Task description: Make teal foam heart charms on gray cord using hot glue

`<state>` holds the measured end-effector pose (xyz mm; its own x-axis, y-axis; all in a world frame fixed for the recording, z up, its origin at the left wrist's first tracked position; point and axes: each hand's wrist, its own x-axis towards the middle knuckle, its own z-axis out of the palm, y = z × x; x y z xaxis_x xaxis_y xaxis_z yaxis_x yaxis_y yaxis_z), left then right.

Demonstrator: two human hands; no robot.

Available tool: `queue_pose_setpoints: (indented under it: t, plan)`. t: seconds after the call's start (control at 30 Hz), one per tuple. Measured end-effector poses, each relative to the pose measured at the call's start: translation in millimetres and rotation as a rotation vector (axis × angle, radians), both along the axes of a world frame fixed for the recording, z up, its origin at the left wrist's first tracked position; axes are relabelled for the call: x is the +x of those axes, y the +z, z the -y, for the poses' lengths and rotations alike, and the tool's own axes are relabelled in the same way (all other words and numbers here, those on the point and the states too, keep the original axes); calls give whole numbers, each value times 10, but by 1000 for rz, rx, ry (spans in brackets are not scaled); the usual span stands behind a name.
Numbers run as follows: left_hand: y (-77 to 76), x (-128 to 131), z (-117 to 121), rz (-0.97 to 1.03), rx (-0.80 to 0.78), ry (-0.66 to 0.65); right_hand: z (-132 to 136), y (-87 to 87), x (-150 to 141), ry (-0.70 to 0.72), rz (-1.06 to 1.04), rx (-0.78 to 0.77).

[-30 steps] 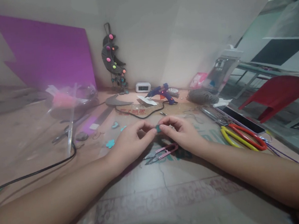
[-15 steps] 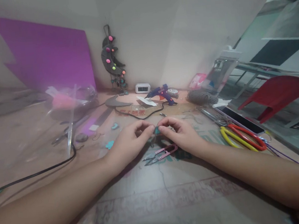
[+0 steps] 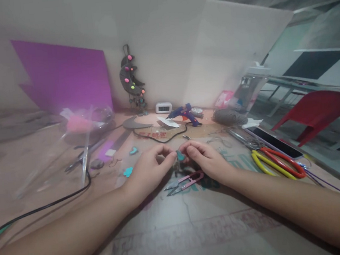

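My left hand (image 3: 150,169) and my right hand (image 3: 206,158) meet at the middle of the table, fingertips pinched together on a small teal piece (image 3: 179,155). Both hands rest low over the tabletop. Just in front of them lie pink thread snips (image 3: 185,181). Two more small teal pieces, one (image 3: 128,172) near my left hand and another (image 3: 133,150) farther back, lie flat on the table.
A blue glue gun (image 3: 185,113) with a black cord, a white clock (image 3: 163,107) and a dark moon ornament (image 3: 131,79) stand at the back. Red and yellow pliers (image 3: 277,162) lie right. A purple sheet (image 3: 65,75), clear plastic bags (image 3: 79,124) and a black cable (image 3: 45,205) occupy the left.
The view has tilted so everything sits slightly lower in the frame. My hands stay pinched on the teal piece, which shows a little more between the fingertips.
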<state>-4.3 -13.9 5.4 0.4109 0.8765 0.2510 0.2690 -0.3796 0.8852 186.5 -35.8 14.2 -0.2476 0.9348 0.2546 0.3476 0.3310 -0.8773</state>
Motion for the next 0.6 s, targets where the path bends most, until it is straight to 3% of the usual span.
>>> queue_pose_setpoints:
  t: [0.2, 0.6]
  plan:
    - [15, 1, -5, -2, 21, 67, 5, 2, -27, -95, 101, -6]
    - [-15, -9, -15, 25, -19, -20, -34, -10, -1, -97, 52, 17]
